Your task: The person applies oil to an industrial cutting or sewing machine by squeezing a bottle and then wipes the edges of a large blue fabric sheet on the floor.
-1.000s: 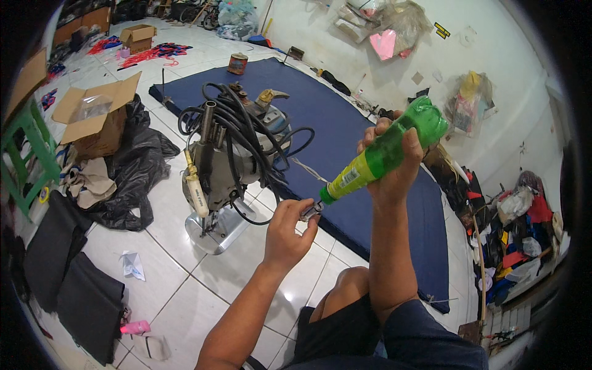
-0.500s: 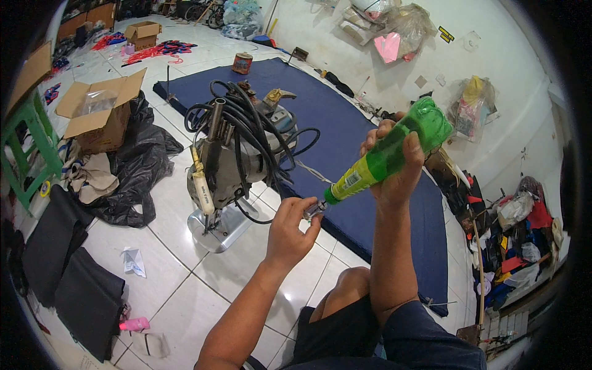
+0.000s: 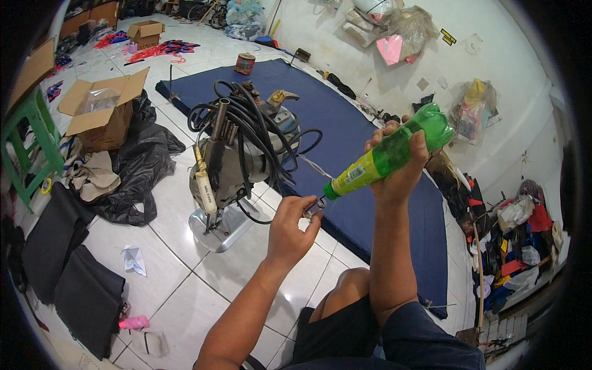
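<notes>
My right hand (image 3: 398, 166) grips a green plastic bottle (image 3: 401, 145) with a yellow label, tilted so its green capped end points down and left. Between thumb and fingertips, my left hand (image 3: 293, 225) pinches a small shiny metal part (image 3: 316, 206), perhaps a bobbin case; its exact kind is too small to tell. The bottle's tip is just above this part, and whether they touch is unclear. Left of my hands stands a grey sewing machine (image 3: 234, 166) on a metal base, with a black cable (image 3: 262, 129) coiled over its top.
A dark blue padded mat (image 3: 407, 246) lies on the white tiles behind and to the right. At left are an open cardboard box (image 3: 102, 120), a black plastic bag (image 3: 139, 179), black fabric pieces (image 3: 89, 290) and a green stool (image 3: 31, 142). A tin can (image 3: 245, 63) stands on the mat.
The bottle has tipped slightly toward level, its base end a little lower and its cap slightly left. My left hand keeps its pinch on the small metal part, almost unmoved.
</notes>
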`<state>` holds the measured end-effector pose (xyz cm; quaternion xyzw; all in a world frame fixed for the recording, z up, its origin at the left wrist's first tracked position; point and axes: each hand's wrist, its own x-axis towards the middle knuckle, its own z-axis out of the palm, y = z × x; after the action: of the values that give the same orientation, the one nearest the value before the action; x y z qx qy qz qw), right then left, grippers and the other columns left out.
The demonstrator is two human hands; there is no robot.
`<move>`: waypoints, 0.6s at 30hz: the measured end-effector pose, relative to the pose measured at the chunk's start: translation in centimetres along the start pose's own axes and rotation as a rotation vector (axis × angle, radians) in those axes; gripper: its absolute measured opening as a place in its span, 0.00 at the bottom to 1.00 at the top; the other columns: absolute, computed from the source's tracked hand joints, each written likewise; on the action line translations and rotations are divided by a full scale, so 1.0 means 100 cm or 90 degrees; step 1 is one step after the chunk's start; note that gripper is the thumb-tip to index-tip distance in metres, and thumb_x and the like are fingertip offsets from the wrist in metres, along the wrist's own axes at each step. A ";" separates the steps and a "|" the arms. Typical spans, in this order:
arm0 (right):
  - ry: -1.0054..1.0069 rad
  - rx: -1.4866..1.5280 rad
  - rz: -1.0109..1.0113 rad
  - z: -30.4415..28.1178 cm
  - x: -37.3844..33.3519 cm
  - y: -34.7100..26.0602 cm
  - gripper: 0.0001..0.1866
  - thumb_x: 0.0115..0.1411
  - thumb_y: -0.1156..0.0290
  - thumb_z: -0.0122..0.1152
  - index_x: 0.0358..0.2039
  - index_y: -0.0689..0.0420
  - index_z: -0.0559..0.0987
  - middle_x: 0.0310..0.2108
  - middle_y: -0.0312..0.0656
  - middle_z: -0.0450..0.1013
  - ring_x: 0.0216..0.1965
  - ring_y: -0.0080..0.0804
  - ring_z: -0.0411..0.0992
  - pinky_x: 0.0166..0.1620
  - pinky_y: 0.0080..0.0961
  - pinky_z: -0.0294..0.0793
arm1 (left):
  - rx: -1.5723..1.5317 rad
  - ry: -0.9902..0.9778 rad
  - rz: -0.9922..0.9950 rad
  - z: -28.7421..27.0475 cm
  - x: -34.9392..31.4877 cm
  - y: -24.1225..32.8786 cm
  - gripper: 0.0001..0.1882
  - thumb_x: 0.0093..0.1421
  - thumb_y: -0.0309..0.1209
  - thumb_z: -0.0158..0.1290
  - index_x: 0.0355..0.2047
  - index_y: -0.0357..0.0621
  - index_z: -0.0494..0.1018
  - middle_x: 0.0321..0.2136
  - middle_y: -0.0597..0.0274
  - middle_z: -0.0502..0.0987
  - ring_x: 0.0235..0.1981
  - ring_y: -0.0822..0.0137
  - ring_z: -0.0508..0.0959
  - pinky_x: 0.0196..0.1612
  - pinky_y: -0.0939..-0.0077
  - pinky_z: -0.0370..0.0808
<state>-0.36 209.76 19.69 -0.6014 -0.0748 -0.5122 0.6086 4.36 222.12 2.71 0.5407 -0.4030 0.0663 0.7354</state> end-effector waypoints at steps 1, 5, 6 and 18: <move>-0.010 -0.011 -0.007 -0.001 0.000 0.000 0.25 0.63 0.51 0.58 0.50 0.57 0.69 0.33 0.41 0.71 0.30 0.33 0.72 0.32 0.30 0.75 | -0.001 -0.001 -0.007 0.000 0.000 0.000 0.18 0.53 0.21 0.62 0.45 0.37 0.75 0.37 0.56 0.74 0.33 0.66 0.77 0.37 0.73 0.76; -0.030 -0.049 -0.009 -0.002 -0.001 -0.001 0.25 0.63 0.51 0.57 0.51 0.57 0.69 0.33 0.41 0.71 0.31 0.33 0.72 0.32 0.30 0.75 | -0.004 -0.004 -0.026 0.000 -0.002 0.001 0.17 0.54 0.21 0.62 0.45 0.37 0.75 0.37 0.56 0.74 0.33 0.66 0.78 0.37 0.73 0.77; -0.029 -0.057 -0.003 -0.002 -0.001 -0.001 0.25 0.64 0.51 0.56 0.51 0.58 0.69 0.33 0.41 0.71 0.31 0.33 0.72 0.32 0.30 0.75 | -0.005 -0.004 -0.029 0.000 -0.002 0.001 0.17 0.54 0.21 0.62 0.45 0.37 0.75 0.37 0.56 0.74 0.34 0.66 0.78 0.37 0.73 0.77; -0.005 -0.015 0.026 -0.004 0.001 -0.002 0.24 0.63 0.51 0.58 0.50 0.57 0.70 0.32 0.41 0.71 0.31 0.33 0.73 0.32 0.30 0.75 | 0.017 -0.029 -0.028 -0.001 -0.002 0.001 0.16 0.54 0.22 0.62 0.44 0.37 0.76 0.37 0.56 0.75 0.34 0.66 0.78 0.37 0.74 0.77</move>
<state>-0.65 209.46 19.76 -0.6123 -0.0589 -0.4981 0.6112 4.26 222.33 2.68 0.5604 -0.4064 0.0431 0.7204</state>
